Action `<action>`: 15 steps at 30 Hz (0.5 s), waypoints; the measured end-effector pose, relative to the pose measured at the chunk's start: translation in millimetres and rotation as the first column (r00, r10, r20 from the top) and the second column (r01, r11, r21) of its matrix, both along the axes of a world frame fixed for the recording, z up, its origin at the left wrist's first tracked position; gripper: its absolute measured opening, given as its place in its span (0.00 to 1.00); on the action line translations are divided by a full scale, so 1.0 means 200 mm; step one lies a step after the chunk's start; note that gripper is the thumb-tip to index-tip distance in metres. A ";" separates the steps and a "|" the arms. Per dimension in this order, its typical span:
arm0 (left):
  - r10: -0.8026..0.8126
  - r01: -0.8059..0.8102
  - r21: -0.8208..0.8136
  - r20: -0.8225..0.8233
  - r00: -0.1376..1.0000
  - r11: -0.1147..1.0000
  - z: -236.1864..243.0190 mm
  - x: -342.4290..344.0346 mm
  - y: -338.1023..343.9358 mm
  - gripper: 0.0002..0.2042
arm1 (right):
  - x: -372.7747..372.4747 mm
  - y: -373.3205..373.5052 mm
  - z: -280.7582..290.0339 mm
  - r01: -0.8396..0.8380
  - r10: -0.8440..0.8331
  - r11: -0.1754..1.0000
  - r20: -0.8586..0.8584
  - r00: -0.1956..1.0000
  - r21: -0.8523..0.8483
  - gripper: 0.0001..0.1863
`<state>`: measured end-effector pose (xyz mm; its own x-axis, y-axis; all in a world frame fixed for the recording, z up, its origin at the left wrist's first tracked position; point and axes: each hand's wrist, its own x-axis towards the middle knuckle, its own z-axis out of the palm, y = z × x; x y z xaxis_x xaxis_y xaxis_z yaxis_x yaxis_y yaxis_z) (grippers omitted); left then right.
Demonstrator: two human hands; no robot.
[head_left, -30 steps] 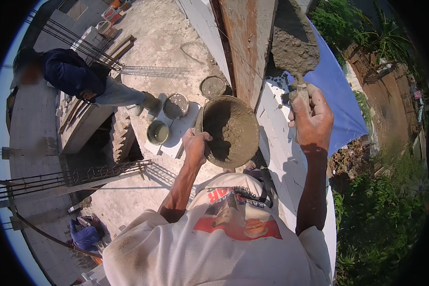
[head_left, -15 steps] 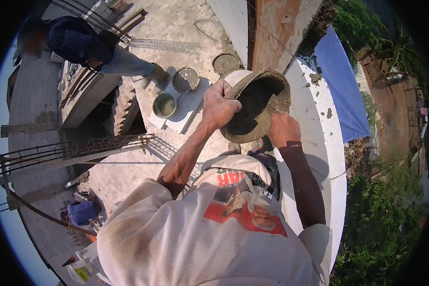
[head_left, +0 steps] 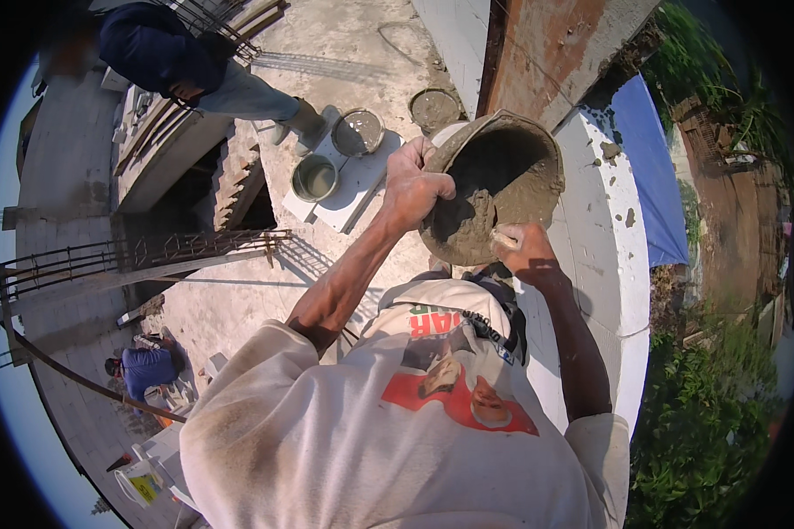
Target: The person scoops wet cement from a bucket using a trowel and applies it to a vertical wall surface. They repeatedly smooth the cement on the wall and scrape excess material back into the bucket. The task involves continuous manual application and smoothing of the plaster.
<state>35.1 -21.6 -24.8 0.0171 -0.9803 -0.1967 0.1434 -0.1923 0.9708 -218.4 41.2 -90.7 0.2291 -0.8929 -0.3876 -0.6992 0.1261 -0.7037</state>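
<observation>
A mortar-caked bucket (head_left: 551, 163) is tipped in front of me, its mouth facing me and wet grey mortar (head_left: 472, 216) inside. My left hand (head_left: 415, 187) is closed on its left rim, the fingers wrapped over the edge. At the lower right of the mouth, my right hand (head_left: 528, 251) is closed round a tool with a pale handle end (head_left: 505, 240). Its other end is hidden in the mortar or coated with it, so its kind cannot be made out. Beneath the bucket, my feet partly show.
Two buckets (head_left: 316, 177) stand on white blocks (head_left: 362, 196) at left; another bucket (head_left: 434, 110) is farther off. A white block wall (head_left: 595, 264) runs along my right, by a rusty board (head_left: 538, 57). A person (head_left: 159, 53) stands far left; another (head_left: 148, 370) crouches lower left. Rebar (head_left: 132, 256) juts in.
The bucket and both hands have shifted slightly right in view. My right hand has turned, now showing the pale handle end, and a mortar lump stands up inside the bucket.
</observation>
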 end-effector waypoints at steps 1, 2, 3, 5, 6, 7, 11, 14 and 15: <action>0.020 -0.020 0.002 -0.008 1.000 1.000 -0.03 0.00 0.00 0.16 | 0.03 0.01 0.02 0.036 -0.035 0.999 0.038 0.999 -0.010 0.23; 0.039 -0.039 0.004 -0.015 0.999 0.999 -0.05 0.00 0.00 0.16 | 0.04 0.03 0.04 0.052 -0.051 0.999 0.060 0.997 -0.015 0.24; 0.053 -0.053 0.007 -0.023 0.998 0.999 -0.04 -0.01 0.00 0.16 | 0.04 0.05 0.06 0.072 -0.071 0.997 0.081 0.994 -0.017 0.24; 0.123 -0.113 0.084 -0.133 0.983 0.990 -0.01 -0.03 0.01 0.16 | 0.05 0.08 0.10 0.100 -0.100 0.995 0.092 0.991 0.010 0.25; 0.158 -0.136 0.122 -0.192 0.969 0.983 0.02 -0.05 0.01 0.16 | 0.04 0.08 0.13 0.109 -0.111 0.994 0.074 0.991 0.034 0.25; 0.181 -0.153 0.129 -0.254 0.950 0.980 0.04 -0.07 0.01 0.14 | 0.03 0.08 0.16 0.118 -0.121 0.991 0.057 0.991 0.059 0.25; 0.190 -0.132 0.154 -0.470 0.862 0.979 0.10 -0.07 0.01 0.07 | -0.05 0.10 0.22 0.130 -0.130 0.989 -0.007 0.991 0.074 0.26; 0.206 -0.134 0.170 -0.536 0.819 0.976 0.11 -0.07 -0.02 0.08 | -0.10 0.04 0.43 0.134 -0.168 0.964 0.140 0.976 0.228 0.25; 0.223 -0.142 0.186 -0.550 0.805 0.972 0.11 -0.08 -0.03 0.08 | -0.12 0.03 0.52 0.148 -0.197 0.952 0.167 0.966 0.267 0.24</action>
